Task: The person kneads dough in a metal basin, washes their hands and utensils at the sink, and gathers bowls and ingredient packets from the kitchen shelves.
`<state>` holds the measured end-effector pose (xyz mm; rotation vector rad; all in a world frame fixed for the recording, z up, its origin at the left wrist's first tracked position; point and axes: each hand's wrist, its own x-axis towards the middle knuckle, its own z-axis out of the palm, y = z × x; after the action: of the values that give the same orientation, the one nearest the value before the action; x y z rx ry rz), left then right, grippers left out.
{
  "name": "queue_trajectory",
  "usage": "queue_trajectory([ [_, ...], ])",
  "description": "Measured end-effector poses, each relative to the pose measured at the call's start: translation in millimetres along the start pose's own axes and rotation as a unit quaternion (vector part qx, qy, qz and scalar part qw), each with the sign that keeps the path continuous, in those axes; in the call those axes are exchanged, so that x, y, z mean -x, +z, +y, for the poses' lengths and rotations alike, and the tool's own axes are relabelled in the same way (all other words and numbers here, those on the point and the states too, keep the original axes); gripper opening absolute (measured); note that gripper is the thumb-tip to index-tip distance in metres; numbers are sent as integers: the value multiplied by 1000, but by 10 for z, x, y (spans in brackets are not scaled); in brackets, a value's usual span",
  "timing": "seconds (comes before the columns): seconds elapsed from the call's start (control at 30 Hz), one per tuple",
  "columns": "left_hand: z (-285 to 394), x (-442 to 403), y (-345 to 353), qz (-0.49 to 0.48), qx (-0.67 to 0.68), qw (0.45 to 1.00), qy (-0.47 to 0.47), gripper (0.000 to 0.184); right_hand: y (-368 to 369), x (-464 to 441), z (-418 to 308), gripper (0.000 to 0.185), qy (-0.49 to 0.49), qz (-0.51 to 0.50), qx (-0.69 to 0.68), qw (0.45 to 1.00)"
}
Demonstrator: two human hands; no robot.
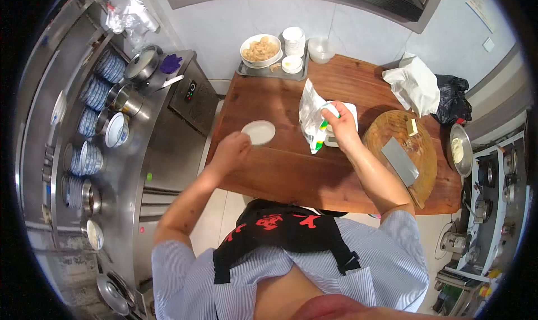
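Observation:
My right hand grips a silver-white plastic bag with green and yellow print by its right side. The bag is above the wooden table, by the left side of a white kitchen scale, which it and my hand partly cover. My left hand is closed, fingers curled, at the lower left edge of a small round white dish. Whether those fingers touch the dish or hold anything small is hidden.
A round chopping board with a cleaver and a yellow block lies right on the table. At the back, a tray carries a bowl of food and stacked white dishes. Steel counter stands left.

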<state>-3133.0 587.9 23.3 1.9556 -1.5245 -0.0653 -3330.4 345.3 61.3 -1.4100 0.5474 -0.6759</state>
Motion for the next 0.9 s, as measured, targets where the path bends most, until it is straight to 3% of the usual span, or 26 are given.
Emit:
queue_trajectory([
  [0.1,-528,-796,62,-23,-22,999,33,7,91,-476,65,5,35,71,-64,995],
  [0.23,-1095,-1935,241,24,19,998,46,8,168,-1079,237,8,-4,123,-154,980],
  [0.3,-1321,-2509,340,11,20,999,29,8,225,-1291,247,8,1,157,-133,979],
  [0.37,-1614,-3054,581,62,55,994,66,8,238,-1483,333,8,10,202,-97,975],
  [0.5,-2024,-4020,1000,73,6,990,124,9,332,-1657,455,5,43,254,-127,958],
  [0.57,-2082,-4300,1186,65,-9,993,97,11,362,-1686,486,4,47,284,-138,948],
  [0.63,-2167,-4495,1330,-51,-99,991,69,15,372,-1591,489,4,39,287,-156,944],
  [0.73,-2085,-4462,1362,-74,-78,992,64,39,450,-1271,315,11,68,349,-77,931],
  [0.83,-1801,-4161,1252,1,-31,997,70,48,479,-827,238,16,51,381,-75,920],
  [0.87,-1612,-3983,1150,-47,-22,997,54,46,481,-629,190,15,51,376,-79,922],
  [0.9,-1630,-3682,1421,62,-14,995,81,43,493,-417,148,14,54,369,-83,924],
])
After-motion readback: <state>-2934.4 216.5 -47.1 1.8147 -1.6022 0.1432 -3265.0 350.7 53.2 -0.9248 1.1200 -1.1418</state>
